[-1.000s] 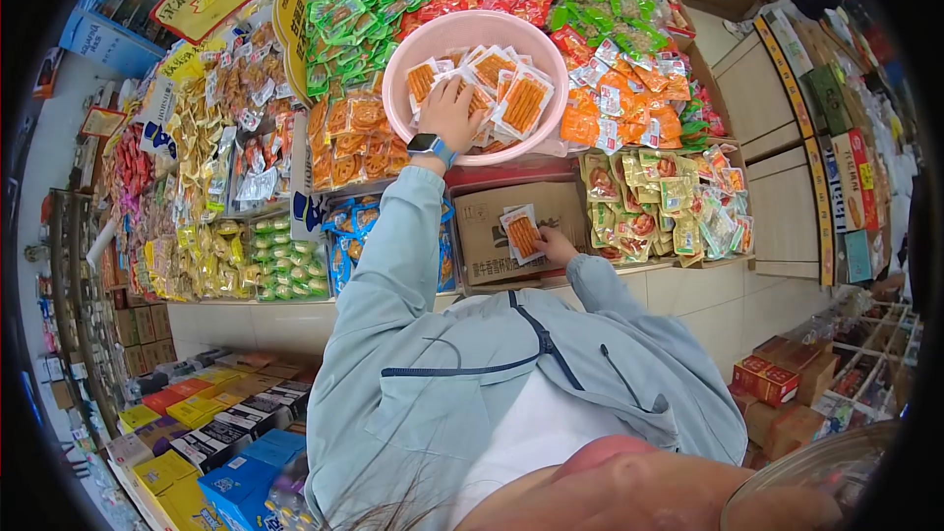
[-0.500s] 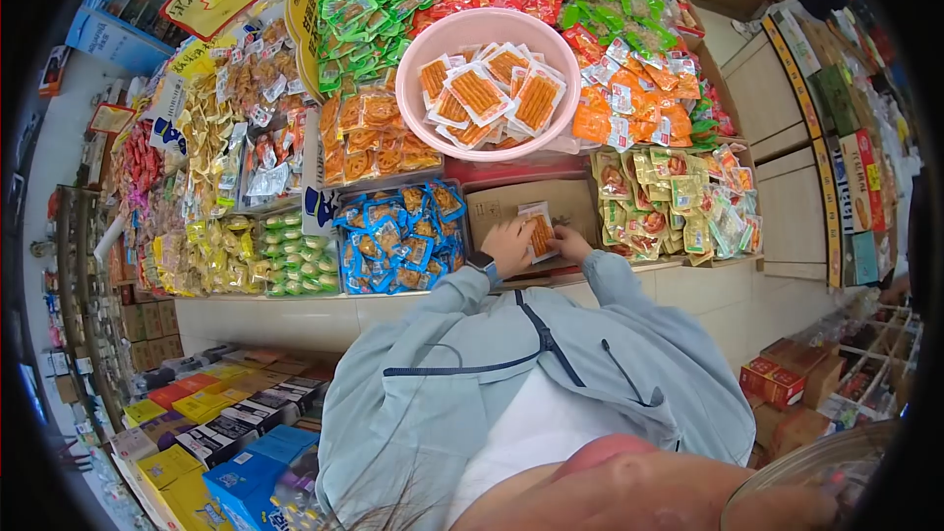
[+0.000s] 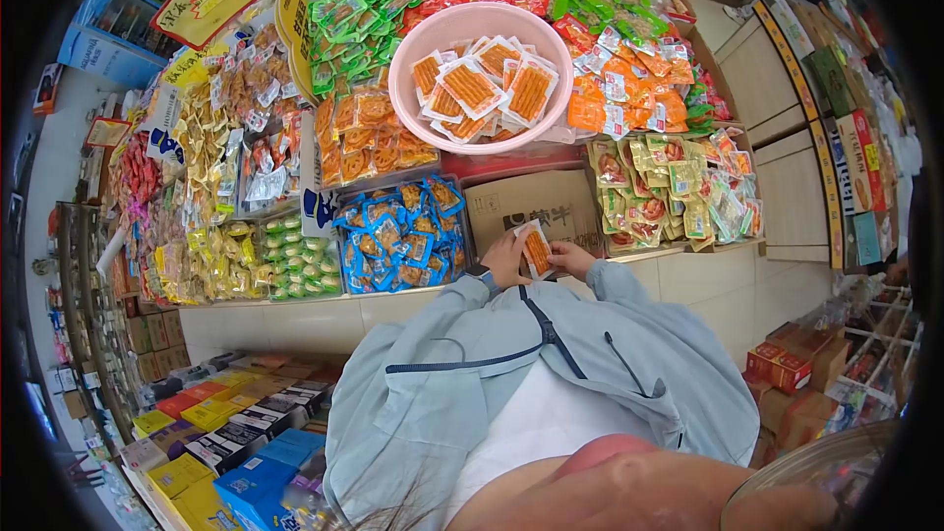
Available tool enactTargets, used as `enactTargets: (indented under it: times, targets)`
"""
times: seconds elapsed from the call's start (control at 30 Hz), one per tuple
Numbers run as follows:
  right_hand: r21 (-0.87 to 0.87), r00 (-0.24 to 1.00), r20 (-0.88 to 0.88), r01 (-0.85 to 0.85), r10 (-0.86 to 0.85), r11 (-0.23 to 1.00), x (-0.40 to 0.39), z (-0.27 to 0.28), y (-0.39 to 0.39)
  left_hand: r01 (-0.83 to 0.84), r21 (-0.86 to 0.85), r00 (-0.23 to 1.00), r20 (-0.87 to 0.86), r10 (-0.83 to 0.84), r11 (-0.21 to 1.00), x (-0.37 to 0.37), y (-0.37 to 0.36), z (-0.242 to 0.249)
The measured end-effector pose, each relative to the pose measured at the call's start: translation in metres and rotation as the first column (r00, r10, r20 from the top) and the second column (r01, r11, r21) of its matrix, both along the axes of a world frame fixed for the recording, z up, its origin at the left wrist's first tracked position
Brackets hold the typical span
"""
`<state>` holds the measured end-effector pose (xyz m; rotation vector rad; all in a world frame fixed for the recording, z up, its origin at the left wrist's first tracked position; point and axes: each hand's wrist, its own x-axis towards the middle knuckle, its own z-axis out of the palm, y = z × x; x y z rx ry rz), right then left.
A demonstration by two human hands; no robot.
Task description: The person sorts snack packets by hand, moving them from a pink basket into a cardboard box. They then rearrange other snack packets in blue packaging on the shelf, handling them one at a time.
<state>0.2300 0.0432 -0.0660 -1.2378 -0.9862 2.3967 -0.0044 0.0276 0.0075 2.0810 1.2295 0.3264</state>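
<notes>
Between my two hands, a clear packet of orange-brown snack strips (image 3: 536, 250) is held at the front edge of a cardboard-lined compartment (image 3: 546, 199). My left hand (image 3: 504, 258), with a dark watch at its wrist, grips the packet's left side. On the opposite side, the fingers of my right hand (image 3: 570, 260) are closed on the packet's edge. Beyond the compartment sits a pink plastic basin (image 3: 413, 123) with several similar packets (image 3: 470, 86) piled inside.
Blue snack packets (image 3: 403, 236) fill the box to the left. Beige-gold packets (image 3: 644, 192) lie to the right, with orange packets (image 3: 629, 88) behind them. Green packets (image 3: 359, 25) lie at the back left. Stacked boxes (image 3: 251, 482) stand behind me on the lower left.
Both hands have drawn the packet slightly down toward my body, out over the compartment's front edge. More of the cardboard bottom now shows. The view has shifted a little.
</notes>
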Motion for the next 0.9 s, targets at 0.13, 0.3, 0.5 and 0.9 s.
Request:
enactTargets:
  times: [0.13,0.3,0.5,0.9]
  targets:
    - [-0.089,0.989,-0.148,-0.019,0.005,0.996,-0.002,0.038,0.004,-0.060,0.027,0.988,0.145,0.056,0.998,-0.003,0.006,0.025]
    - [-0.068,0.971,-0.225,-0.094,0.077,0.993,-0.003,0.044,0.004,-0.091,-0.175,0.938,0.316,0.144,0.980,-0.005,0.005,0.007]
    - [-0.083,0.967,-0.249,-0.071,0.048,0.994,-0.009,0.061,0.001,0.025,-0.061,0.977,0.213,-0.011,0.998,-0.007,0.005,0.004]
    - [-0.048,0.941,-0.337,-0.049,0.030,0.998,-0.014,0.059,0.015,-0.184,0.325,0.983,0.069,0.171,0.928,-0.005,0.012,0.037]
